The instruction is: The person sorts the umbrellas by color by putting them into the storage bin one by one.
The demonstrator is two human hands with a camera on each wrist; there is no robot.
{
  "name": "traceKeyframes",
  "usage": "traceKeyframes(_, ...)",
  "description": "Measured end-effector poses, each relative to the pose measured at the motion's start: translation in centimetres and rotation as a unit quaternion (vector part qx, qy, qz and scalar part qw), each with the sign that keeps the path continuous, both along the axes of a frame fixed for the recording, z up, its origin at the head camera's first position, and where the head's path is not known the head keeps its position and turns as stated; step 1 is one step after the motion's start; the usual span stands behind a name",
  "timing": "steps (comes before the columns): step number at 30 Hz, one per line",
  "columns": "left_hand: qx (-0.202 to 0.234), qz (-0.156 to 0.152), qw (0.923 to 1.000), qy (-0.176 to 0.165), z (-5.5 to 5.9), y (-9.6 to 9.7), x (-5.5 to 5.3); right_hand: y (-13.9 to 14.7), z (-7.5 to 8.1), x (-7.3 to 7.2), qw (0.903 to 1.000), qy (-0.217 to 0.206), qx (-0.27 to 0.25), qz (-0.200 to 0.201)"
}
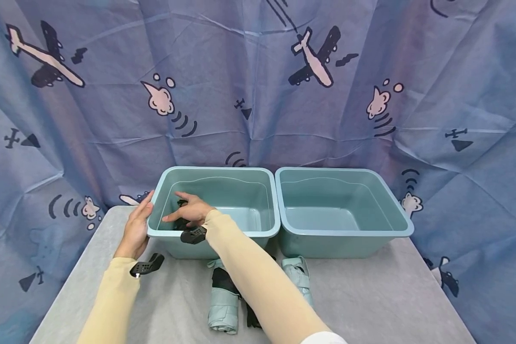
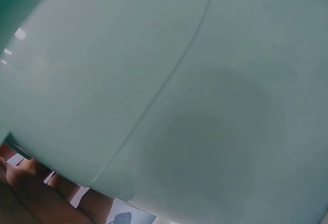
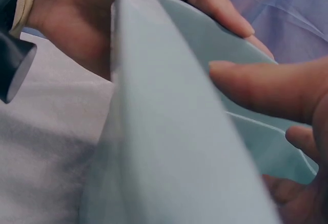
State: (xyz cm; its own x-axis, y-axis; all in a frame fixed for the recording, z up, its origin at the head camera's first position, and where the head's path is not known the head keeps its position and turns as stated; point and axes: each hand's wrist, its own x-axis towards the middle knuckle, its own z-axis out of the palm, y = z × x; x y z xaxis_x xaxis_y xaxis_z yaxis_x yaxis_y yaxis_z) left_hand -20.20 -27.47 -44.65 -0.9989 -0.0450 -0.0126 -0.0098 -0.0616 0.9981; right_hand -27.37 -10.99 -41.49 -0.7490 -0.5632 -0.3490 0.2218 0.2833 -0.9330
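Note:
My right hand (image 1: 191, 210) is inside the left light-green plastic bin (image 1: 223, 234), near its left wall, with thumb and forefinger spread apart. Beneath that hand, and partly hidden by it, lies a black item (image 1: 180, 224) of a soft, crumpled look. Along the outside of the same bin's left end, my left hand (image 1: 135, 229) rests against the rim with its fingers stretched out. The right wrist view shows the thumb (image 3: 256, 83) of the right hand just over the rim, and the left hand (image 3: 82, 24) beyond the bin's corner.
A second bin (image 1: 344, 232) of the same kind stands close on the right. In front of the bins on the grey-covered table (image 1: 370, 296) lie a rolled light-blue cloth bundle (image 1: 222, 310) with a black band, a similar roll (image 1: 298, 277), and a black piece (image 1: 252, 317) half behind my right arm.

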Motion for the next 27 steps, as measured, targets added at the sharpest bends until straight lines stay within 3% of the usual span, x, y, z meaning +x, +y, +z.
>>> traceKeyframes(11, -0.015, 0.003, 0.9999, -0.003, 0.0, -0.1, 0.0, 1.4, 0.6, 0.1, 0.9981, -0.004, -0.06, -0.013)
traceKeyframes(19, -0.017, 0.008, 0.9998, -0.005, 0.1, 0.0, 0.1, 5.4, 2.1, 0.0, 0.9964, 0.0, -0.084, -0.01)
traceKeyframes(27, -0.013, 0.01, 0.9998, -0.007, 0.4, 0.2, 0.2, 9.4, 4.1, 1.2, 0.9911, 0.029, -0.13, 0.003)
